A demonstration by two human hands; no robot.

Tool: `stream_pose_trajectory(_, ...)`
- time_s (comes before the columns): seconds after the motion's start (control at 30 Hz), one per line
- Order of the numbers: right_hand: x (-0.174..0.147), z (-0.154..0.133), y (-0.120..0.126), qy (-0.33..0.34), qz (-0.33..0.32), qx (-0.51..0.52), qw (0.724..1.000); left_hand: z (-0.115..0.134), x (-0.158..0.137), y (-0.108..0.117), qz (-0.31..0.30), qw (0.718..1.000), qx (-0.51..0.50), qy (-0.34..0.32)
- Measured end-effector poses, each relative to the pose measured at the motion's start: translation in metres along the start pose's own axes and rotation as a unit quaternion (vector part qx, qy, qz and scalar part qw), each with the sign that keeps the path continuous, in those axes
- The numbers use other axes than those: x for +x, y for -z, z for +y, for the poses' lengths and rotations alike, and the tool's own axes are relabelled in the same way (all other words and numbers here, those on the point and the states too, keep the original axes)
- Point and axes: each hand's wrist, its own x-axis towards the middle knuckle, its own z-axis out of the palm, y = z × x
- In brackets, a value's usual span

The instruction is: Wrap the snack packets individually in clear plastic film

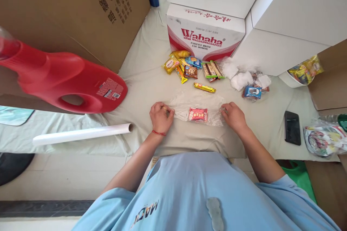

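A sheet of clear plastic film lies spread on the cloth-covered surface in front of me. On it rests a small red snack packet with pale lettering. My left hand, a red string round its wrist, pinches the film's left edge. At the opposite edge my right hand grips the film between thumb and fingers. Just beyond the film lies a yellow wrapped snack bar. Farther back is a pile of wrapped snacks, with a bundle of green-edged bars to its right.
A Wahaha carton stands behind the snacks. Film-wrapped bundles sit right of them, near a white bowl. A black phone lies at right. On the left are a red jug, a white film roll and a large cardboard box.
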Motion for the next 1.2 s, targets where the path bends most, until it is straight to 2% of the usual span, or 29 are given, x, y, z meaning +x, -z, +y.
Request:
stream_pose_trajectory(0.07,-0.002,-0.018,0.005,0.047,0.058,-0.020,0.997,0.002,-0.001,-0.002,0.005,1.000,0.004,0.000)
stream_pose_trajectory(0.1,-0.002,-0.029,0.006,0.083,0.065,-0.008,0.994,0.002,-0.001,-0.003,0.006,1.000,0.002,0.002)
stream_pose_trajectory(0.17,-0.003,-0.054,0.001,0.161,0.028,0.026,0.986,0.002,0.000,-0.003,0.008,1.000,-0.006,0.011)
stream_pose_trajectory(0.23,-0.002,-0.077,-0.009,0.204,-0.048,0.025,0.977,0.001,0.001,0.000,0.020,0.999,-0.016,0.021)
stream_pose_trajectory(0.3,0.001,-0.093,-0.020,0.198,-0.114,-0.015,0.973,0.001,0.000,0.006,0.056,0.998,-0.014,0.025)
stream_pose_trajectory(0.4,0.007,-0.103,-0.030,0.172,-0.155,-0.063,0.971,0.008,-0.008,0.020,0.146,0.989,0.024,0.004)
stream_pose_trajectory(0.47,0.010,-0.103,-0.031,0.170,-0.161,-0.067,0.970,0.020,-0.018,0.029,0.194,0.979,0.041,-0.052)
stream_pose_trajectory(0.5,0.010,-0.102,-0.030,0.171,-0.162,-0.065,0.970,0.027,-0.023,0.032,0.199,0.974,0.036,-0.100)
stream_pose_trajectory(0.53,0.011,-0.102,-0.029,0.171,-0.163,-0.062,0.970,0.036,-0.028,0.033,0.184,0.969,0.022,-0.161)
stream_pose_trajectory(0.6,0.010,-0.101,-0.027,0.172,-0.168,-0.046,0.970,0.053,-0.034,0.029,0.104,0.954,-0.016,-0.280)
stream_pose_trajectory(0.67,0.010,-0.099,-0.027,0.172,-0.168,-0.011,0.971,0.067,-0.036,0.018,0.004,0.942,-0.034,-0.333)
stream_pose_trajectory(0.77,0.016,-0.091,-0.026,0.169,-0.158,0.077,0.970,0.075,-0.031,-0.001,-0.100,0.952,-0.022,-0.289)
stream_pose_trajectory(0.83,0.025,-0.082,-0.024,0.164,-0.167,0.132,0.963,0.075,-0.028,-0.009,-0.141,0.957,-0.011,-0.255)
stream_pose_trajectory(0.9,0.038,-0.074,-0.019,0.157,-0.159,0.139,0.965,0.074,-0.027,-0.013,-0.166,0.955,0.000,-0.247)
stream_pose_trajectory(1.03,0.068,-0.068,-0.014,0.145,-0.065,0.002,0.987,0.077,-0.029,-0.013,-0.184,0.950,0.019,-0.251)
stream_pose_trajectory(1.2,0.093,-0.073,-0.025,0.134,-0.063,-0.106,0.983,0.081,-0.028,-0.014,-0.189,0.951,0.028,-0.242)
